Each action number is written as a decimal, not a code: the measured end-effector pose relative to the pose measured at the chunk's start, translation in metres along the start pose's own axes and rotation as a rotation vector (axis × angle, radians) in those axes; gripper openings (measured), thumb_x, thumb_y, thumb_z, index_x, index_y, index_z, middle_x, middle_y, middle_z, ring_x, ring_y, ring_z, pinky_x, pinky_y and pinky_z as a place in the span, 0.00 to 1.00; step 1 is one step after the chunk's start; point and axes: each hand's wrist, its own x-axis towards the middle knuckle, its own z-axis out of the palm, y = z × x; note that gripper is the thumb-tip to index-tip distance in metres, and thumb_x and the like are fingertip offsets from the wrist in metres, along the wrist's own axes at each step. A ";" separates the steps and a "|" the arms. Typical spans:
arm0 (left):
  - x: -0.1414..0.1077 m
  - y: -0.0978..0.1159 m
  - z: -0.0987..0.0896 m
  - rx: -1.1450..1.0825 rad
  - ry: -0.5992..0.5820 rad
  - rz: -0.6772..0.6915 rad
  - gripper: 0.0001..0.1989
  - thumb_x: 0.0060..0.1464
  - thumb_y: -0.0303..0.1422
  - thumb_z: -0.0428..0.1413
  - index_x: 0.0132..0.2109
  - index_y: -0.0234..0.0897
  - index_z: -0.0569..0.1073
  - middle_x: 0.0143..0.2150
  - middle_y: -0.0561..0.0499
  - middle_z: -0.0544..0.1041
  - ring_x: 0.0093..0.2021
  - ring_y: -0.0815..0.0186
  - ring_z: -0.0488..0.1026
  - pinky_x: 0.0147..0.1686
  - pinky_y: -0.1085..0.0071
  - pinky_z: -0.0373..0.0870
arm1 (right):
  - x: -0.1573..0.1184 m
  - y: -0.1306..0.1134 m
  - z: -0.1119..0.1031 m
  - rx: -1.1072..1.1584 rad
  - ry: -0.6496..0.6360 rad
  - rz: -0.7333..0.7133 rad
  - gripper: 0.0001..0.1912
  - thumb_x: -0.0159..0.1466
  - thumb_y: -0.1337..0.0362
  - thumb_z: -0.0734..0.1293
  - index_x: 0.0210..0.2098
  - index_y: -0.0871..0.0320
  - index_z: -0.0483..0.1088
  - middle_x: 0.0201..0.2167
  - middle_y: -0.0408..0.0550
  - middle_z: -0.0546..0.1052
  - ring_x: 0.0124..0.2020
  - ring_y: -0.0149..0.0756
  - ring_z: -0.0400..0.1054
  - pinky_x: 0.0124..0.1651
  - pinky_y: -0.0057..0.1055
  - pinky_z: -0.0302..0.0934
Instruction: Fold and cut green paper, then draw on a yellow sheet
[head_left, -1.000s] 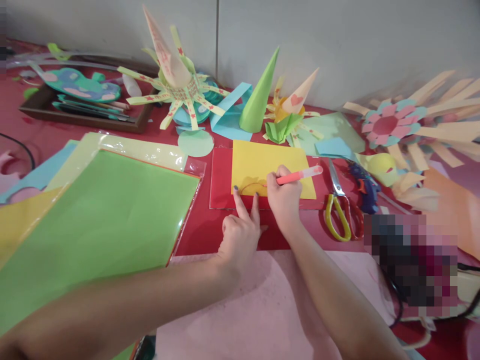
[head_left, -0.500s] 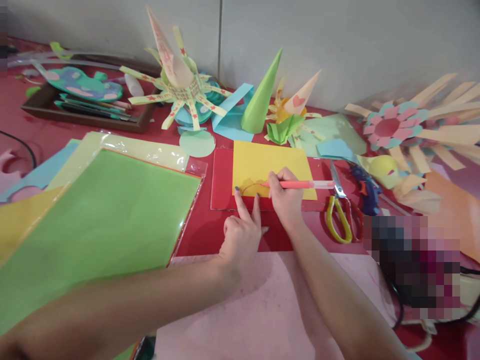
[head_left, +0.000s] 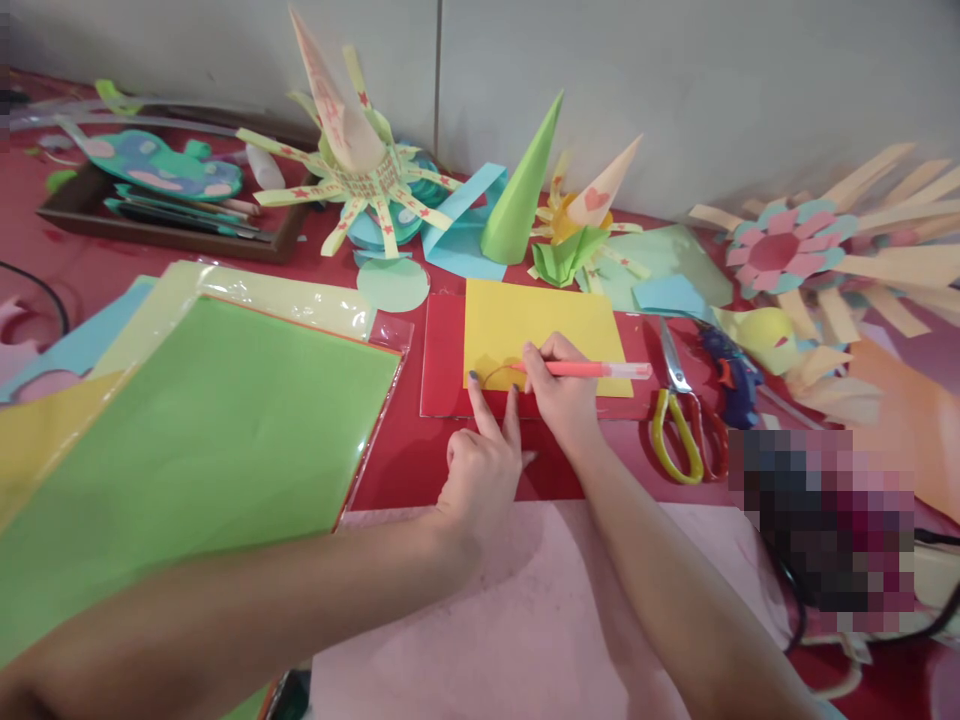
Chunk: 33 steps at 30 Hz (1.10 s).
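A yellow sheet of paper (head_left: 547, 315) lies on a red sheet (head_left: 444, 350) on the table. Two spread fingers of my left hand (head_left: 484, 455) press on its lower edge, and the hand holds nothing. My right hand (head_left: 562, 390) grips a pink pen (head_left: 585, 369), its tip touching the yellow paper. A thin curved line (head_left: 495, 373) shows on the paper between my left fingertips and the pen tip. Scissors (head_left: 679, 420) with yellow and red handles lie to the right of my right hand.
Green paper (head_left: 262, 420) in a clear sleeve lies at the left. Behind stand a green paper cone (head_left: 521, 200) and other paper crafts. A brown tray (head_left: 165, 235) with tools is back left, a paper flower (head_left: 780, 250) back right. Pink paper (head_left: 525, 620) lies under my forearms.
My right hand has moved slightly left with the pen, and the pen tip is closer to my left fingers. My left hand stays in place on the paper.
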 end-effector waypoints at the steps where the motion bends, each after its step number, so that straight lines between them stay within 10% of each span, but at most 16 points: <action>1: 0.000 0.000 0.000 0.003 0.000 0.001 0.28 0.61 0.39 0.39 0.65 0.37 0.42 0.61 0.26 0.49 0.20 0.73 0.66 0.21 0.71 0.62 | 0.000 0.000 0.000 -0.007 -0.001 0.000 0.17 0.61 0.63 0.60 0.18 0.55 0.51 0.13 0.35 0.58 0.17 0.26 0.57 0.26 0.26 0.55; 33: 0.000 0.000 -0.001 0.051 0.011 0.021 0.28 0.62 0.41 0.37 0.65 0.34 0.42 0.60 0.25 0.51 0.19 0.73 0.64 0.20 0.71 0.60 | -0.001 0.000 -0.009 -0.183 0.251 0.096 0.16 0.54 0.71 0.59 0.17 0.55 0.45 0.13 0.35 0.50 0.17 0.26 0.48 0.22 0.25 0.48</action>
